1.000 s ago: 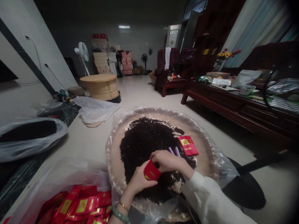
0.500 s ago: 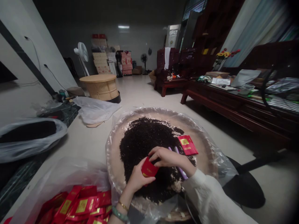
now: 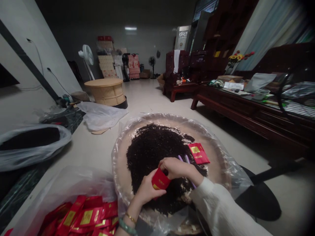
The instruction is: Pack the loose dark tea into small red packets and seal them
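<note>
My left hand [image 3: 147,188] is wrapped round a small red packet [image 3: 161,179] with gold print, holding it upright with its mouth open. At that mouth is my right hand [image 3: 173,167], its fingers curled down into the opening; the fingertips and anything in them are hidden. Under both hands spreads a heap of dark loose leaves [image 3: 152,144], like tea, on a round plastic-lined tray [image 3: 214,137]. Behind my right wrist lie purple handles [image 3: 187,159], partly covered. Flat red packets [image 3: 199,153] rest on the leaves' right edge.
At lower left, a clear plastic bag [image 3: 81,177] holds many red packets [image 3: 86,216]. Another bag [image 3: 65,139] of dark material sits at the left. A round wooden stool [image 3: 105,91] stands ahead; a long dark wooden table [image 3: 236,111] runs along the right.
My left hand and the packet have shifted slightly right. My right hand has lowered, its fingers now deeper in the packet's mouth.
</note>
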Motion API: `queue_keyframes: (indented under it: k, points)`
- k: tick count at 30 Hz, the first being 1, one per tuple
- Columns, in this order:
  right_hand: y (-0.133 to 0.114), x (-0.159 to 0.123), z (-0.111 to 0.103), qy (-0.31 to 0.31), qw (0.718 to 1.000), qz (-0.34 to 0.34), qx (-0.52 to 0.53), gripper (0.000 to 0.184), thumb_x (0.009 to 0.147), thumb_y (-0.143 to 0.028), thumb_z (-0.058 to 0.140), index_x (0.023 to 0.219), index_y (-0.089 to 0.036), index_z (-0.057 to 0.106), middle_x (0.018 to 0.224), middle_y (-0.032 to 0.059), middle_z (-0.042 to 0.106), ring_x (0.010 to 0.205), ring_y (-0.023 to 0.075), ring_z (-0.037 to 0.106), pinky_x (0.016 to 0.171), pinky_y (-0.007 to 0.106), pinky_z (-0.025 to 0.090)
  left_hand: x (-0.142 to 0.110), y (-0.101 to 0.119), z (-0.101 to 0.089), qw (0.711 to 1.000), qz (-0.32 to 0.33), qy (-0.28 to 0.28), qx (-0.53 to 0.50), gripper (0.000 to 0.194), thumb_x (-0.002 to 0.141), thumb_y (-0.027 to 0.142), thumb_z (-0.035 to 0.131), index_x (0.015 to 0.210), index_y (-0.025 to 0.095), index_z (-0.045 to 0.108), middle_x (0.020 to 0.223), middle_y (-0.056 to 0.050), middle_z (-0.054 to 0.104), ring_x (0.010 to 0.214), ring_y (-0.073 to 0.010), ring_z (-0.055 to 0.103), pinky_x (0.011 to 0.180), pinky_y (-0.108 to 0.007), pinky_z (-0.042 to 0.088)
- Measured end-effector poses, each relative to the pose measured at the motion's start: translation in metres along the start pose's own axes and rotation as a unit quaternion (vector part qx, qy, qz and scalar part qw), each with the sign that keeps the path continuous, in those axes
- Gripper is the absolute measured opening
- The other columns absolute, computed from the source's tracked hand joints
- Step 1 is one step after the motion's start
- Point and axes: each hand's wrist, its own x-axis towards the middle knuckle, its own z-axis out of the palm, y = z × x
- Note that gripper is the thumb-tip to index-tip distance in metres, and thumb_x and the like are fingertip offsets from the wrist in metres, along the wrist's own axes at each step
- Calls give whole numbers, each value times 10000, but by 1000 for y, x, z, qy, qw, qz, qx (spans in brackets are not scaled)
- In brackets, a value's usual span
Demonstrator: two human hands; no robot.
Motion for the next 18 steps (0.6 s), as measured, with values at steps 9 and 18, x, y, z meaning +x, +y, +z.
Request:
queue_keyframes:
  k: [9,18]
  points:
    - [13,-19,-31,221,960,169,-41,172,800,-156,598,941,-192,689,942,71,696,846,193,640,713,263,443,1,1,-1,998,-20,47,-20,702,545,211,781,1215,156,582,1019,-47,720,897,-226,645,856,-335,507]
    - [-33,-2,17,196,980,27,-21,248,843,-416,628,801,-172,644,785,57,629,805,199,555,711,296,442,2,-1,-1,993,-46,89,-66,350,506,203,784,824,118,664,744,-10,698,687,-169,607,642,-251,490]
